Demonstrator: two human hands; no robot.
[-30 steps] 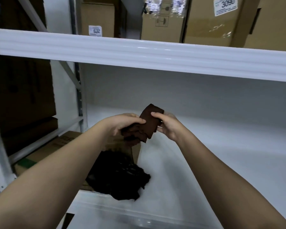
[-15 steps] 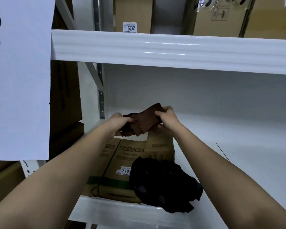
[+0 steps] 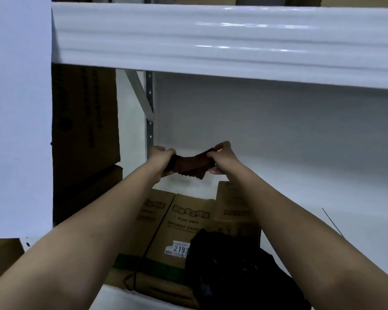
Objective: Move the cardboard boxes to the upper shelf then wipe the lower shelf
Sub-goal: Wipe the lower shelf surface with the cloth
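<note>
Gripping a brown cloth (image 3: 192, 165) above the boxes (image 3: 184, 229), left hand (image 3: 160, 158) and right hand (image 3: 222, 156) pinch its ends with curled fingers.

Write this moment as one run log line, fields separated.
left hand: holds brown cloth | right hand: holds cloth | cardboard boxes: on lower shelf

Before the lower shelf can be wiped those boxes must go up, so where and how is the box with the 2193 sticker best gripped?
Probably by its two long side edges, from the front. The 2193 box lies flat beside another box, with a black bundle partly over its near right corner; that should come off first. Both hands, left hand and right hand, hold a brown cloth.
</note>
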